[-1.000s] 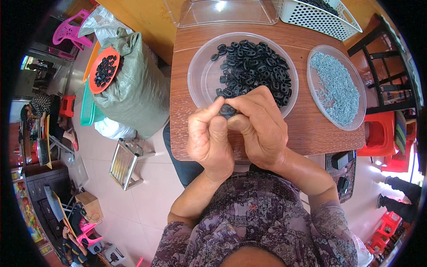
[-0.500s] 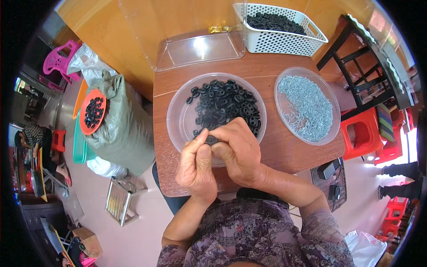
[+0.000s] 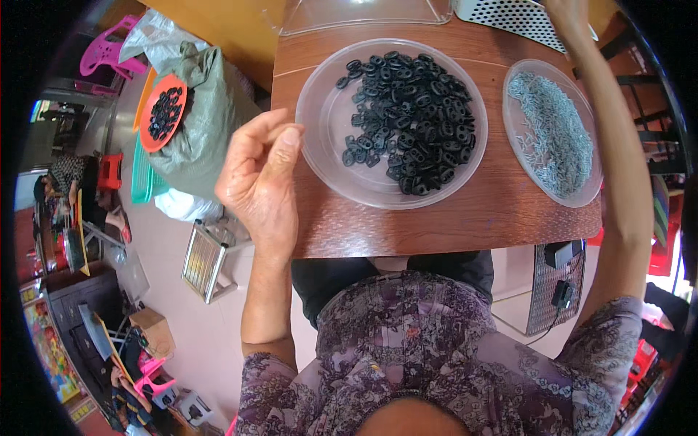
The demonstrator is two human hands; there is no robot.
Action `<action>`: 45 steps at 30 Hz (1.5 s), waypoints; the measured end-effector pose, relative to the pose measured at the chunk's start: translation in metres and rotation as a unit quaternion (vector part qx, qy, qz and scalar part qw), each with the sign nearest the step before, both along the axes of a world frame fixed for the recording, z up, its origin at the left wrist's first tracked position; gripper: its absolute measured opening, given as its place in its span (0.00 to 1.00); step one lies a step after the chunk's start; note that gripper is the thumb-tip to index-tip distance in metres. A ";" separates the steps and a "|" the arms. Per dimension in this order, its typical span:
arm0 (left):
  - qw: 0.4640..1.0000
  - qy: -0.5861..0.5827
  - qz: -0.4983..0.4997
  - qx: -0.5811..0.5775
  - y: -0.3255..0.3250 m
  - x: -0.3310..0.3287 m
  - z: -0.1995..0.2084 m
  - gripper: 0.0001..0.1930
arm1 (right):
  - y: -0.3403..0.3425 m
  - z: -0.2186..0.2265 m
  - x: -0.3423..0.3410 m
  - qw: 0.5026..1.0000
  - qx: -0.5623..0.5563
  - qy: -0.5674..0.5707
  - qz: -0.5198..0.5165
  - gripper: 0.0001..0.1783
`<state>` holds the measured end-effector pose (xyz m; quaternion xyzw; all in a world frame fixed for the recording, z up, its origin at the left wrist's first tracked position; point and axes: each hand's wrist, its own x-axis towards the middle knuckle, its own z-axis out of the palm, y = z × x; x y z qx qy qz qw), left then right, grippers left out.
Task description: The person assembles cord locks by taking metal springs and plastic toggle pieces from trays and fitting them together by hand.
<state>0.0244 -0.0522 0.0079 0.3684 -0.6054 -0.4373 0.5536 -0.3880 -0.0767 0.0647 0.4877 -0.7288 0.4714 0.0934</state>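
Wooden table (image 3: 407,236): bearing everything. White basket (image 3: 502,22): standing rearward. Clear bowl (image 3: 327,116): sitting centrally. Left hand (image 3: 260,178): half-curling beside it, grip unclear. Right hand (image 3: 567,9): hovering at the basket, grip hidden. Black pieces (image 3: 414,109): many remaining in the bowl; finished count not showing.

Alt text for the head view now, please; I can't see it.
A person's right hand, partly cut off at the top edge, is by a white basket, while the left hand is beside a clear tub of black pieces. On the wooden table, a clear tray of small silvery pieces sits right of the tub.
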 end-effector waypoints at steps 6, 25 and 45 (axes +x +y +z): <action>0.936 -0.291 -0.005 -0.198 -0.007 0.004 -0.001 0.11 | -0.014 -0.021 0.008 0.988 -0.029 0.144 -0.054 0.15; 0.731 -0.580 -0.197 -0.301 -0.030 -0.038 -0.011 0.10 | 0.151 -0.048 0.035 0.978 0.111 -0.118 0.131 0.08; 0.732 -0.568 -0.200 -0.318 -0.045 -0.039 -0.015 0.09 | 0.143 -0.088 0.070 0.924 0.257 0.213 0.187 0.02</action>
